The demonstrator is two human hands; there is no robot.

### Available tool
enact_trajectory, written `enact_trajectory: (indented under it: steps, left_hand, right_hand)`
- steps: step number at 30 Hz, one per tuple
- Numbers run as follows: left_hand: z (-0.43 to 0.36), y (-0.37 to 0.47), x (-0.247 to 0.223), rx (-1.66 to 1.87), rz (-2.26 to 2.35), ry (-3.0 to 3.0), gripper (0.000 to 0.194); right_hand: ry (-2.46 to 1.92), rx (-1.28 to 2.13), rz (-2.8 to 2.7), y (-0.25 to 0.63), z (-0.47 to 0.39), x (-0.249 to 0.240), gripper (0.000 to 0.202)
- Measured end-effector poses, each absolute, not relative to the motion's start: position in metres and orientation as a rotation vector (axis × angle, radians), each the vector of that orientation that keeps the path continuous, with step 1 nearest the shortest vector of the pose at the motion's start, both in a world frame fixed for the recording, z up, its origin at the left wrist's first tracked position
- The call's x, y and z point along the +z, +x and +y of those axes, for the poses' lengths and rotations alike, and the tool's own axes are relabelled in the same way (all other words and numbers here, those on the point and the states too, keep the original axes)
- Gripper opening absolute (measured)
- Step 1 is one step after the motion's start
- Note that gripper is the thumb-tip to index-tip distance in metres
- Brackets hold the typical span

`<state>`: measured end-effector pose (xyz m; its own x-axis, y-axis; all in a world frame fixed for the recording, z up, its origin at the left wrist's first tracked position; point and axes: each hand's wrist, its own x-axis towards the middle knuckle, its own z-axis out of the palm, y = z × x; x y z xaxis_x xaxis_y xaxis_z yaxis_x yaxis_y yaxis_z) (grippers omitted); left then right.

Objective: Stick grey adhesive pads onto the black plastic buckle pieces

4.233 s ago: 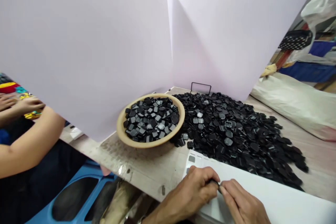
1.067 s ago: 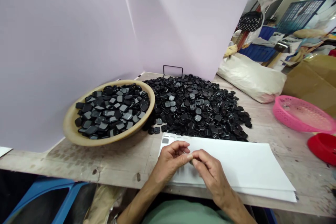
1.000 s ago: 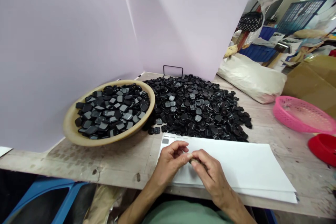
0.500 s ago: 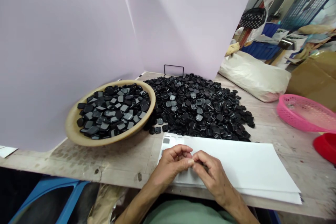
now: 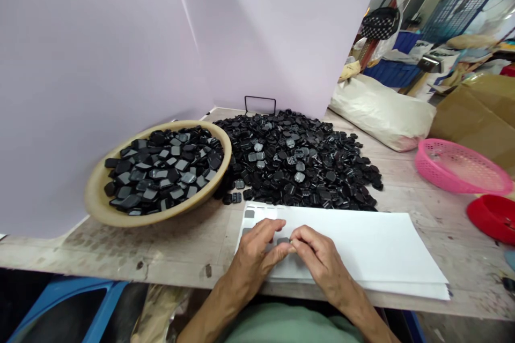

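Note:
Over the left part of a stack of white sheets [image 5: 362, 241], my two hands meet at their tips. My left hand [image 5: 255, 249] has its thumb and index finger apart, the thumb tip touching my right fingertips. My right hand [image 5: 319, 257] pinches thumb against index finger; whatever is between them is too small to make out. A small dark grey rounded piece [image 5: 284, 240] shows between the hands, and I cannot tell whether it is held or lies on the paper. Another grey patch [image 5: 250, 214] is at the sheet's upper left corner.
A wide beige bowl [image 5: 94, 204] full of black and grey pieces stands left. Behind the sheets spreads a large heap of black pieces [image 5: 306, 155], with a thin black wire stand [image 5: 260, 97] behind it. At right are a pink basket [image 5: 442, 171], a red dish [image 5: 483, 220] and a white sack [image 5: 382, 112].
My left index finger has lifted away from the thumb, opening a gap where the grey piece now shows. My right hand stays pinched. The whole view has shifted slightly.

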<state>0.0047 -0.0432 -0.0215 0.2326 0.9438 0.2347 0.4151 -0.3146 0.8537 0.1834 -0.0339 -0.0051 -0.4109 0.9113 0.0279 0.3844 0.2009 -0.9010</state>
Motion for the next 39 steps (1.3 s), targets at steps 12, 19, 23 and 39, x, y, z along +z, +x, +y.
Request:
enact_trajectory:
  steps: [12,19,23,39]
  left_hand:
    - [-0.032,-0.04,-0.033,1.094,1.873,1.937,0.027]
    - [-0.002,-0.054,-0.033,0.446,2.201,2.109,0.025]
    - [0.011,-0.058,-0.034,0.232,2.231,2.154,0.021]
    - [0.023,-0.063,-0.031,0.242,2.04,2.225,0.023]
  right_hand:
    - [-1.28,1.071,-1.917,0.186,-0.034,-0.008,0.017]
    - [-1.3,1.093,-1.907,0.187,-0.034,-0.012,0.018]
    - [-1.346,1.093,-1.883,0.195,-0.035,-0.013,0.018]
    - [-1.454,1.172,-1.735,0.206,-0.036,-0.016,0.024]
